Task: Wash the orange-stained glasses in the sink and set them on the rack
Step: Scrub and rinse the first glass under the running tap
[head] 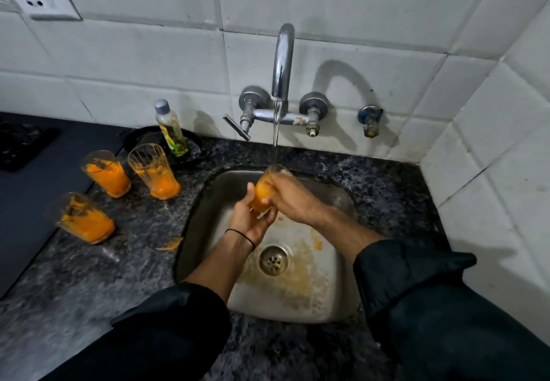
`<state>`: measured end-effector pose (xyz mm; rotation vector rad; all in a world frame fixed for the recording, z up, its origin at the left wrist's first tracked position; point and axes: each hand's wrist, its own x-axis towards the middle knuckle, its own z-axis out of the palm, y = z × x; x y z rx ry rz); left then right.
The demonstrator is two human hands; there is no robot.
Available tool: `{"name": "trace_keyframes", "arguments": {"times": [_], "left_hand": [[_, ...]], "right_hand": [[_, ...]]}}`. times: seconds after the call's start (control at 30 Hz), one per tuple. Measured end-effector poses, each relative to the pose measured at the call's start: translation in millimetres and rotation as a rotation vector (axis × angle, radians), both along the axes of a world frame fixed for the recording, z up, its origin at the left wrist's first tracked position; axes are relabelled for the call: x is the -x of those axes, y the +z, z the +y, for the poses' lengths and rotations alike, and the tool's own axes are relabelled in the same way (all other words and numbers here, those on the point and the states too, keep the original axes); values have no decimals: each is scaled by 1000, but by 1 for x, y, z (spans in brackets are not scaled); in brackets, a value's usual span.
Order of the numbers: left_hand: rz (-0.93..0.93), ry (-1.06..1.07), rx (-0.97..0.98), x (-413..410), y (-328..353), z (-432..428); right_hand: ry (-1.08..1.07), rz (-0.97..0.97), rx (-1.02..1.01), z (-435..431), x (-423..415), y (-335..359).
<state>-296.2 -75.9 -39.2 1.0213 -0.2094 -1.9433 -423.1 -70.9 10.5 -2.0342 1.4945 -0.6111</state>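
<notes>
The glass (pixel 263 191) is held over the sink (pixel 342 297), tilted with its mouth up toward the tap (pixel 282 62), so the stream of water (pixel 276 133) runs in at the rim just above both hands. The left hand (pixel 250 219) cups the base from below, fingers curled around the lower wall; the right hand (pixel 293 199) is wrapped over the upper side from the right, fingers closed against the glass, and whether any fingertip reaches inside the mouth cannot be told. Being glass, it is stiff, fairly light and breakable, and with water and orange pulp on it the wall is likely slick, so a steady hold at the thick base and around the mid-wall looks safer than a pinch at the thin rim. The steel basin right under the hands would be hard on it if it slipped. Well off to the left of the left hand, three more stained glasses (pixel 107 173) stand on the dark stone counter (pixel 89 276), still coated orange. No rack is in view.
</notes>
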Motion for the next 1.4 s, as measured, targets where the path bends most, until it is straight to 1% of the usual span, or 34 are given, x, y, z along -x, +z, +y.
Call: {"name": "trace_keyframes", "arguments": {"times": [0.03,0.1,0.13,0.17,0.2,0.27,0.3,0.33,0.37,0.4,0.43,0.47,0.53,0.57,0.6,0.63,0.67,0.73,0.77,0.8,0.83,0.87,0.9,0.97,1.0,1.03,1.13,1.17,1.2,1.23,1.3,1.37,1.4], "left_hand": [[-45,-36,-10,1,0,-4],[-118,-136,-27,1,0,-12],[-118,-169,-27,0,-1,-15],[-78,-171,-20,-2,-1,-16],[-4,-144,-8,-3,0,-16],[117,-69,26,-4,3,-15],[134,-57,50,-3,3,-15],[118,-61,67,-2,1,-14],[79,-66,69,1,-1,-13],[33,-64,51,3,-2,-14],[-4,-56,18,5,-3,-14],[-28,-63,-14,6,-3,-16],[-84,-116,-61,4,-4,-18],[-83,-145,-60,3,-5,-18],[-45,-150,-43,2,-6,-17],[11,-123,-27,1,-6,-15],[81,-77,-22,0,-6,-12],[190,-14,5,-1,-4,-10],[178,-13,26,0,-5,-10],[131,-20,34,1,-6,-10],[56,-35,24,2,-6,-11],[-1,-45,-1,4,-5,-12],[-52,-67,-25,4,-4,-14],[-124,-103,-42,2,-3,-17],[-124,-119,-34,0,-4,-17],[-86,-127,-28,-3,-5,-17],[108,-89,14,-11,-7,-17],[122,-83,40,-12,-8,-17],[88,-76,55,-12,-8,-17],[34,-79,48,-12,-7,-16],[-72,-96,-10,-7,-5,-19],[-166,-162,-54,-9,-3,-23],[-163,-173,-54,-12,-3,-23]], "right_hand": [[70,113,18,-1,3,5],[245,492,-13,-1,9,15],[296,596,-33,-2,13,15],[305,595,-39,-4,14,14],[265,511,-46,-4,14,12],[99,218,-70,-3,8,6],[-10,89,-74,-4,5,1],[-107,18,-63,-4,3,-1],[-159,-11,-53,-5,1,-3],[-143,-10,-37,-5,1,-4],[-71,40,-11,-5,2,-2],[23,156,14,-5,4,2],[229,528,17,-4,8,10],[309,686,4,-6,10,10],[340,757,-1,-8,11,9],[330,741,-7,-10,12,6],[270,647,-27,-11,10,3],[44,294,-108,-9,4,2],[-50,166,-110,-10,1,1],[-93,82,-89,-9,-2,5],[-89,60,-84,-10,-2,8],[-37,69,-107,-9,-1,15],[41,166,-136,-10,1,19],[227,536,-144,-8,5,25],[269,629,-120,-8,9,21],[244,592,-96,-7,11,17],[-6,131,-176,-4,2,6],[-98,19,-174,-4,-3,0],[-152,-41,-142,-4,-7,-5],[-143,-5,-68,-5,-10,-7],[9,168,35,-6,-6,-9],[215,452,84,-7,1,-8],[274,573,110,-9,6,-11]]}}
